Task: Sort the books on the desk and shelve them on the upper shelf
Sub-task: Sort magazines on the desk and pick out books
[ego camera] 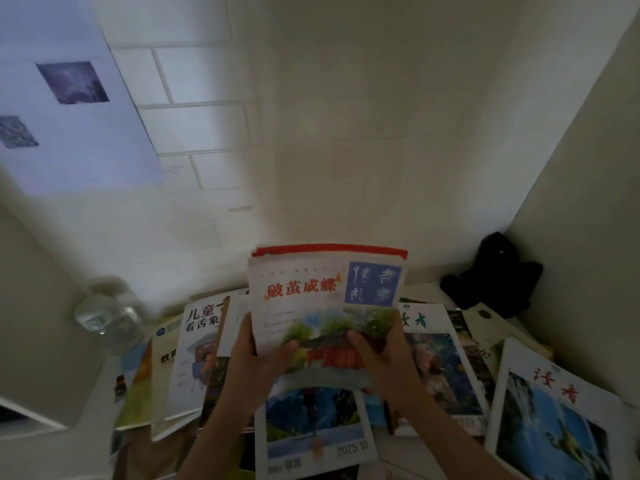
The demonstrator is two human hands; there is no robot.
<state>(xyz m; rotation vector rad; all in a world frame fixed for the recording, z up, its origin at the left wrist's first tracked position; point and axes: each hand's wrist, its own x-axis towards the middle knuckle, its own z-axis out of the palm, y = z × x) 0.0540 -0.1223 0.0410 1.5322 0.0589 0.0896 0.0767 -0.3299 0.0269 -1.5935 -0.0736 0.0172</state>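
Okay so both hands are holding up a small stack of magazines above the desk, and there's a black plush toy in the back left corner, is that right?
Not quite. The black plush toy sits in the back right corner, not the left, as the head view shows. The rest holds: the left hand and right hand hold the stack of magazines up above the desk.

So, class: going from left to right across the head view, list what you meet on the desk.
Clear water bottle → white book with a cartoon child → left hand → right hand → black object in the corner → magazine with red title.
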